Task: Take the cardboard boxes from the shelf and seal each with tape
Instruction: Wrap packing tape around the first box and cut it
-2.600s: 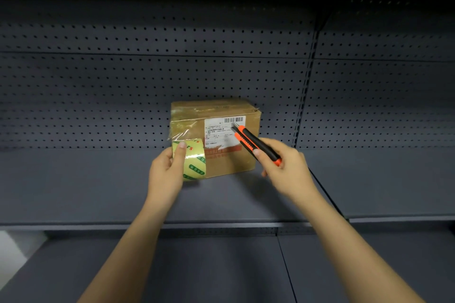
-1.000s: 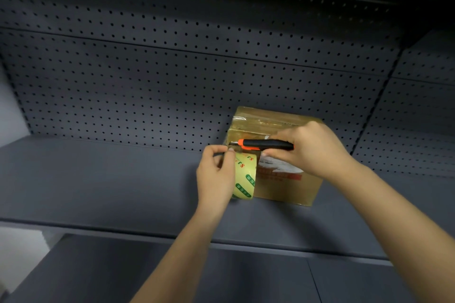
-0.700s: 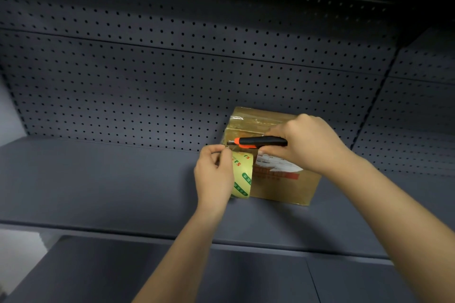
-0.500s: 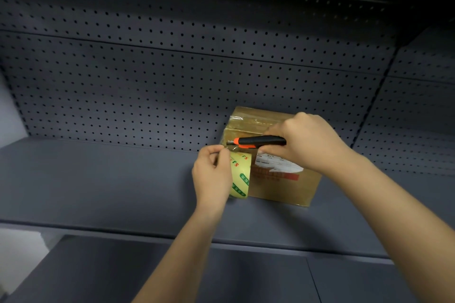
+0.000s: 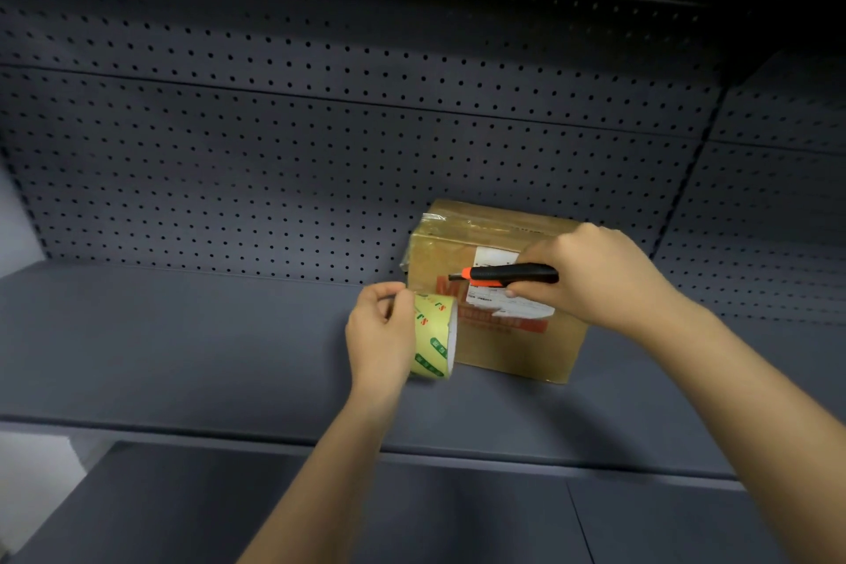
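We are at the cutting step, we judge. Our left hand point(image 5: 380, 334) grips the tape roll point(image 5: 432, 334) at 9 o'clock of the cardboard box point(image 5: 517, 353), which stands on the shelf point(image 5: 183, 334). Our right hand point(image 5: 599, 284) grips the utility knife point(image 5: 512, 274), blade pointing to 9 o'clock. The next move calls for a clean cut close to the box. The box shows a red "M"; its white label point(image 5: 526, 309) is unreadable.
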Tool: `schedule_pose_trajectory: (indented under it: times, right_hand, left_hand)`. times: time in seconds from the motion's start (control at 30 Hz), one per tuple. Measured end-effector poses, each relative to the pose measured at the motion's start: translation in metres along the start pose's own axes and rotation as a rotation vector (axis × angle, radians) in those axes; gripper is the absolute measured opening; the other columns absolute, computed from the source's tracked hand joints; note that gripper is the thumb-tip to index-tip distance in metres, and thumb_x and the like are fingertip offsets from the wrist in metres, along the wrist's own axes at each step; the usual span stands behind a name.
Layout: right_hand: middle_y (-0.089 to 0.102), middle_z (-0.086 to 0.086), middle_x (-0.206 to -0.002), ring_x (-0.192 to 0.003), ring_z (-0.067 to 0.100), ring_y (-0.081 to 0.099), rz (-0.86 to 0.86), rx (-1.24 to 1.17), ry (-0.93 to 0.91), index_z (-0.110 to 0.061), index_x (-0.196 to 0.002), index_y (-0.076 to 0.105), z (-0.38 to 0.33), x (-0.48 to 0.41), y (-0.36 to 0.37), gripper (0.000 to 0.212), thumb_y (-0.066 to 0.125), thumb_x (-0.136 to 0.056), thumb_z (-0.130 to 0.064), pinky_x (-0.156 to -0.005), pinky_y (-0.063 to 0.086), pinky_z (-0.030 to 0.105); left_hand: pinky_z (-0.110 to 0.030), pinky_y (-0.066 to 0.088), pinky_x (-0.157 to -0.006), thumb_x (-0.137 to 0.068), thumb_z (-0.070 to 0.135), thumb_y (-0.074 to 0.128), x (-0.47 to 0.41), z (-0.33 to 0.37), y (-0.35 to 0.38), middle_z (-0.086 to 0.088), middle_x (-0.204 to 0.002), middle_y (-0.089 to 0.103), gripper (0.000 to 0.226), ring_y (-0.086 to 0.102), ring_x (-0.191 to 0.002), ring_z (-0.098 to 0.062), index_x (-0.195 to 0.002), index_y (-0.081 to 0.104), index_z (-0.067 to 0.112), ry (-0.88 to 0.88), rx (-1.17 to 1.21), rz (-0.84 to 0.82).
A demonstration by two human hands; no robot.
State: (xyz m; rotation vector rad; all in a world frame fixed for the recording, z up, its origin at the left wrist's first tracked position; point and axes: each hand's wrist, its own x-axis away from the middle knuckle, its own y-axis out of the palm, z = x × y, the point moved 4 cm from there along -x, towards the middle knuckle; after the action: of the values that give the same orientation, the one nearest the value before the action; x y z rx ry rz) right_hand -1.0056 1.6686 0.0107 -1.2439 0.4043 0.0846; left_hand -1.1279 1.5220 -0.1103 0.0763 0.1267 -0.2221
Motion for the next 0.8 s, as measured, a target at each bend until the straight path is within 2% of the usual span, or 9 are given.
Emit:
schedule_pose_trajectory:
  times: [0.07,0.13,0.27,0.37,0.43,0.57,0.67,0.73,0.8]
  right_hand:
    - [0.061,-0.010,-0.067,-0.065,0.012,0.056,0.023,-0.103,0.055,-0.030,-0.095,0.070,0.008,0.010,0.002,0.029,0.060,-0.087,-0.057,-0.057,0.045,0.028]
    - [0.061,-0.011,-0.068,-0.065,0.013,0.057,0.059,-0.191,0.087,-0.030,-0.094,0.068,0.010,0.021,0.011,0.024,0.062,-0.088,-0.052,-0.057,0.046,0.028]
    - [0.061,-0.010,-0.086,-0.082,0.018,0.062,0.032,-0.330,0.100,-0.029,-0.101,0.060,0.003,0.038,0.055,0.020,0.059,-0.090,-0.045,-0.063,0.047,0.031]
    - [0.058,-0.011,-0.106,-0.095,0.016,0.058,-0.031,-0.384,0.078,-0.032,-0.111,0.052,-0.005,0.049,0.090,0.024,0.056,-0.090,-0.043,-0.073,0.050,0.036]
    - [0.052,-0.012,-0.110,-0.101,0.014,0.054,-0.059,-0.417,0.049,-0.030,-0.115,0.049,-0.010,0.053,0.107,0.028,0.057,-0.090,-0.040,-0.080,0.049,0.036]
    - [0.046,-0.012,-0.105,-0.105,0.010,0.046,-0.114,-0.468,0.022,-0.027,-0.115,0.052,-0.018,0.052,0.128,0.035,0.054,-0.092,-0.053,-0.089,0.044,0.028]
    - [0.047,-0.013,-0.107,-0.104,0.007,0.045,-0.154,-0.458,0.001,-0.029,-0.116,0.053,-0.018,0.049,0.129,0.049,0.042,-0.087,-0.067,-0.090,0.045,0.028]
    - [0.048,-0.013,-0.102,-0.099,0.008,0.047,-0.055,-0.491,-0.027,-0.026,-0.107,0.059,-0.019,0.045,0.117,0.048,0.040,-0.089,-0.065,-0.086,0.047,0.030]
    - [0.052,-0.009,-0.097,-0.095,0.012,0.049,0.219,-0.496,-0.070,-0.019,-0.098,0.063,-0.019,0.037,0.094,0.036,0.047,-0.094,-0.052,-0.082,0.048,0.033]
  left_hand:
    - [-0.032,0.047,-0.059,-0.094,0.021,0.052,0.001,-0.003,0.001,-0.001,-0.079,0.071,0.012,0.059,-0.065,-0.014,-0.099,0.063,0.023,-0.003,-0.007,-0.015]
    - [-0.033,0.047,-0.059,-0.094,0.021,0.052,0.003,-0.004,0.000,0.001,-0.076,0.070,0.012,0.059,-0.064,-0.014,-0.099,0.063,0.023,0.006,-0.006,-0.023]
    - [-0.034,0.050,-0.062,-0.094,0.020,0.054,0.005,-0.003,-0.008,0.004,-0.072,0.069,0.011,0.061,-0.065,-0.013,-0.099,0.063,0.023,0.017,0.007,-0.004]
    - [-0.033,0.049,-0.061,-0.093,0.018,0.053,0.008,-0.002,-0.018,0.004,-0.069,0.068,0.012,0.060,-0.062,-0.013,-0.098,0.062,0.024,0.028,0.009,0.015]
    - [-0.030,0.047,-0.056,-0.093,0.016,0.054,0.013,-0.001,-0.022,0.005,-0.065,0.066,0.012,0.059,-0.058,-0.011,-0.097,0.062,0.023,0.039,0.011,0.017]
    - [-0.024,0.047,-0.050,-0.094,0.013,0.054,0.021,0.002,-0.030,0.005,-0.063,0.065,0.011,0.060,-0.056,-0.008,-0.098,0.061,0.021,0.052,0.029,0.022]
    - [-0.029,0.048,-0.056,-0.093,0.014,0.055,0.025,0.002,-0.035,0.006,-0.063,0.065,0.011,0.060,-0.059,-0.011,-0.097,0.061,0.022,0.055,0.025,0.046]
    - [-0.032,0.048,-0.059,-0.093,0.014,0.055,0.027,0.002,-0.038,0.006,-0.063,0.066,0.011,0.060,-0.060,-0.013,-0.096,0.060,0.023,0.054,0.029,0.067]
    - [-0.035,0.049,-0.059,-0.093,0.013,0.055,0.027,0.003,-0.039,0.004,-0.064,0.066,0.011,0.060,-0.061,-0.016,-0.095,0.060,0.023,0.047,0.034,0.087]
